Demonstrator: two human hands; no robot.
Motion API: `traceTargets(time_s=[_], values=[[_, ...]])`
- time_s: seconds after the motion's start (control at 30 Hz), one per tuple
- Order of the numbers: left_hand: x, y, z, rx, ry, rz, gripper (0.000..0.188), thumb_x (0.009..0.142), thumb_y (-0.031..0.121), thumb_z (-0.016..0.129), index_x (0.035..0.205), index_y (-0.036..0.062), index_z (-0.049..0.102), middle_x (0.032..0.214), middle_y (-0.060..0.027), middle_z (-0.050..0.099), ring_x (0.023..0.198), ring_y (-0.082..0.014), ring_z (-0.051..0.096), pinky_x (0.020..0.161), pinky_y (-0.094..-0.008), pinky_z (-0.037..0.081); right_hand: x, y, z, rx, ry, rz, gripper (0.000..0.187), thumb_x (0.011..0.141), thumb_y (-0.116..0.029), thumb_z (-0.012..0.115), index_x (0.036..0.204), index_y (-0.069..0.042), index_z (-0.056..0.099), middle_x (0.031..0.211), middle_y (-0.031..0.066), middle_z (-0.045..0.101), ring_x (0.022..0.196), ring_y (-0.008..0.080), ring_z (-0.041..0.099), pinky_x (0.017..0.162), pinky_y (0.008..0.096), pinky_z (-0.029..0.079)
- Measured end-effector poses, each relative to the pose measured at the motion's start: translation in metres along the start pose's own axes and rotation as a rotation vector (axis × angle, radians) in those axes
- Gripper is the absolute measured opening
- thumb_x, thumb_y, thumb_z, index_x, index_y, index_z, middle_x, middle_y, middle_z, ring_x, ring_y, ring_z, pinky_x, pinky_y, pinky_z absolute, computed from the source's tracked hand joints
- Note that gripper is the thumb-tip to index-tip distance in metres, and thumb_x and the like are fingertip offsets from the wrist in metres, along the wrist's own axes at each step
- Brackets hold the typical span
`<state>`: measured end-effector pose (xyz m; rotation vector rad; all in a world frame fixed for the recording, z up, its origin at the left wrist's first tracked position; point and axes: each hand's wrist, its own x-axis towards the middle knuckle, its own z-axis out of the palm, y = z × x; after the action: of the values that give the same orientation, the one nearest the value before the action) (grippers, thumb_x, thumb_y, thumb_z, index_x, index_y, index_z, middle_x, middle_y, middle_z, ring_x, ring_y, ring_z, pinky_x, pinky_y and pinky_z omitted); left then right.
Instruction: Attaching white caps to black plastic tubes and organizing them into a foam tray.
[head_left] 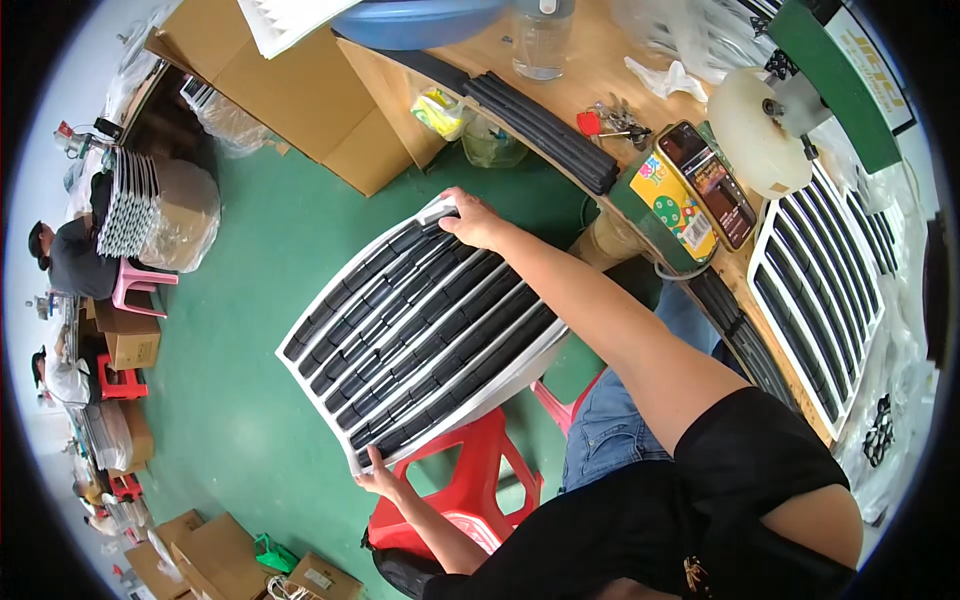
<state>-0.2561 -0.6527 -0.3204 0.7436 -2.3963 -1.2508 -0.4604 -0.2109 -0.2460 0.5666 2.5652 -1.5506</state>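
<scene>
A curved, white-framed grille (415, 335) with rows of black slats hangs in front of me, tilted, above the green floor. My right hand (475, 221) is closed around its upper corner. At the opposite, lower corner, my left hand (380, 479) grips the frame's edge, the thumb on the face and the other fingers partly hidden. A second grille (820, 290) of the same kind lies on the wooden workbench (600, 75) to my right.
Below the held grille stands a red plastic stool (450, 470). A phone (707, 185) leans on a yellow-green box (665, 205) by the bench edge, near keys (625, 123) and black strips (545, 130). A green machine (835, 85) stands far right. Cardboard boxes (300, 90) and seated people (75, 260) are left.
</scene>
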Motion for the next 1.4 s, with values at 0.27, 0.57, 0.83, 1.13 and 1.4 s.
traceTargets(time_s=[0.27,0.57,0.83,1.13,1.4], values=[[-0.011,0.015,0.002,-0.389,-0.143,-0.235,0.035,0.085,0.017,0.063,0.113,-0.0025,0.055,0.096,-0.0084,0.060,0.086,-0.0158,0.054,0.079,-0.0303,0.043,0.009,0.022,-0.003,-0.075,0.051,-0.021,0.057,0.085,-0.020,0.056,0.134,-0.006,0.029,0.129,0.0177,0.045,0.119,0.0303,0.043,0.100,0.0355,0.033],[0.033,-0.044,-0.023,-0.302,-0.085,-0.354,0.039,0.091,0.035,0.052,0.099,-0.0019,0.059,0.080,-0.0017,0.057,0.067,-0.0103,0.046,0.058,-0.0257,0.036,-0.015,0.098,-0.016,-0.094,0.081,0.131,0.041,0.079,-0.021,0.055,0.117,-0.005,0.051,0.116,0.0200,0.055,0.109,0.0329,0.052,0.092,0.0390,0.042],[0.050,-0.069,-0.017,-0.225,-0.013,-0.374,0.021,0.087,0.018,0.061,0.089,-0.0026,0.062,0.079,-0.0033,0.059,0.069,-0.0103,0.051,0.060,-0.0254,0.042,-0.101,0.166,-0.028,0.180,-0.121,0.280,0.018,0.076,-0.017,0.066,0.084,-0.001,0.066,0.074,0.0034,0.064,0.065,0.0092,0.057,0.060,0.0254,0.046],[0.055,-0.069,-0.014,-0.322,0.048,-0.471,0.020,0.085,0.014,0.063,0.091,-0.0042,0.063,0.081,-0.0067,0.061,0.069,-0.0143,0.056,0.060,-0.0281,0.047,-0.116,0.149,-0.014,-0.005,0.080,0.155,0.019,0.074,-0.019,0.064,0.080,-0.001,0.066,0.074,0.0088,0.066,0.068,0.0160,0.061,0.064,0.0301,0.047],[0.048,-0.031,-0.002,0.459,0.198,0.038,0.024,0.082,0.014,0.063,0.099,-0.0033,0.059,0.092,-0.0152,0.062,0.080,-0.0309,0.059,0.073,-0.0402,0.047,-0.122,0.148,-0.011,-0.022,0.122,0.182,0.020,0.075,-0.021,0.063,0.080,-0.002,0.065,0.076,0.0101,0.066,0.073,0.0186,0.063,0.067,0.0308,0.048]])
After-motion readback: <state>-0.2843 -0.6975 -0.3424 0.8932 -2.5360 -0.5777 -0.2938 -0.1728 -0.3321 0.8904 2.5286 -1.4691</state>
